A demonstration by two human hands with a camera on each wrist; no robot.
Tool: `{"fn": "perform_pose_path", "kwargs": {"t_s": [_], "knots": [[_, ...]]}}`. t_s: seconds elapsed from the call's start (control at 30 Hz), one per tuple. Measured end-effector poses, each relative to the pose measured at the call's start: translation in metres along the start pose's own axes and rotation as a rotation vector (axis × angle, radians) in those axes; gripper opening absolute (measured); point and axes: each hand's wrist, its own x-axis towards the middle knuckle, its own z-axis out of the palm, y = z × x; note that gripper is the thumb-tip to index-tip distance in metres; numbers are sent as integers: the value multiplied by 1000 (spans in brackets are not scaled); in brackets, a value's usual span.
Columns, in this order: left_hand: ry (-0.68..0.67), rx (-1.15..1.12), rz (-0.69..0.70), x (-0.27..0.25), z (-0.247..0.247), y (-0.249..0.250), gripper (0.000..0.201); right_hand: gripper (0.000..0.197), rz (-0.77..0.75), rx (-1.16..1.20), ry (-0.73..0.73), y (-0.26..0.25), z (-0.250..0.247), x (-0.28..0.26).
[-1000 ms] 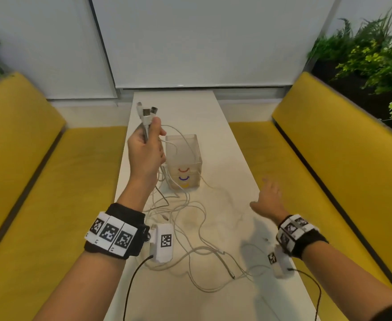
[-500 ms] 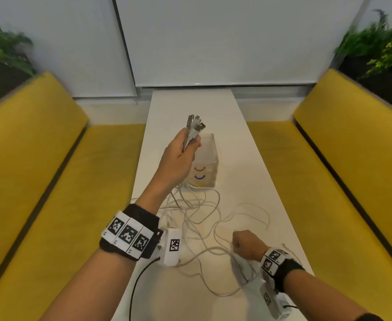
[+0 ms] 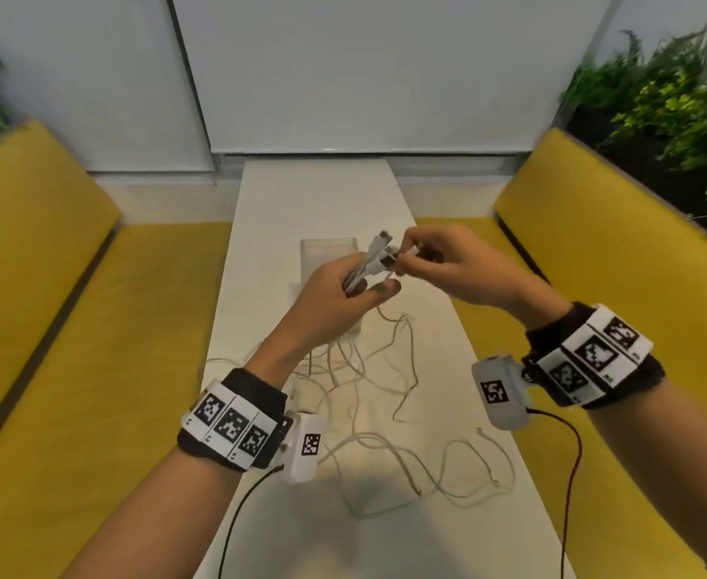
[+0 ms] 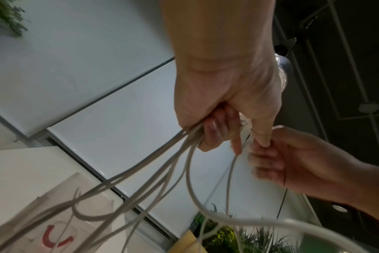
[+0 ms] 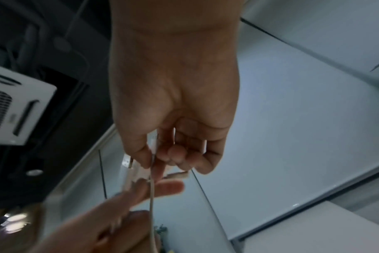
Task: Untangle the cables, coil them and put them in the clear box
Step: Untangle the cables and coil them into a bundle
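Note:
My left hand [image 3: 343,286] is raised over the white table [image 3: 448,328] and grips a bundle of white cables [image 3: 364,269] just below their plug ends [image 3: 383,248]. In the left wrist view its fingers [image 4: 214,131] curl round the cables [image 4: 162,171], which hang down in loops. My right hand [image 3: 439,265] has come up beside it and pinches one white plug [image 5: 154,145] between thumb and fingertips. The clear box [image 3: 322,252] stands behind my left hand, mostly hidden by it. The loose tangle of cable [image 3: 385,411] lies on the table below.
Yellow benches [image 3: 92,348] run along both sides of the narrow table. Green plants [image 3: 657,98] stand at the back right. Black leads [image 3: 569,474] hang from both wrist cameras. Loose cable ends [image 3: 485,432] lie near the table's right edge.
My right hand rose from the table, where it closed on a cable, up to the plug ends in my left hand. My left hand with its bundle shifted right, in front of the box.

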Motion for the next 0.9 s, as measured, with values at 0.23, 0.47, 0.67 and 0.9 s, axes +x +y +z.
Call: {"fn": "perform_pose_path", "kwargs": {"t_s": [0.23, 0.47, 0.67, 0.9], "knots": [[135, -120, 7, -2, 0, 14, 18, 30, 31, 233, 124, -13, 5, -3], [195, -156, 13, 1, -3, 17, 30, 81, 164, 894, -41, -3, 43, -5], [354, -275, 62, 0, -10, 23, 45, 19, 32, 646, -121, 10, 49, -5], [508, -883, 130, 2, -84, 55, 47, 68, 292, 313, -153, 72, 63, -33]]}}
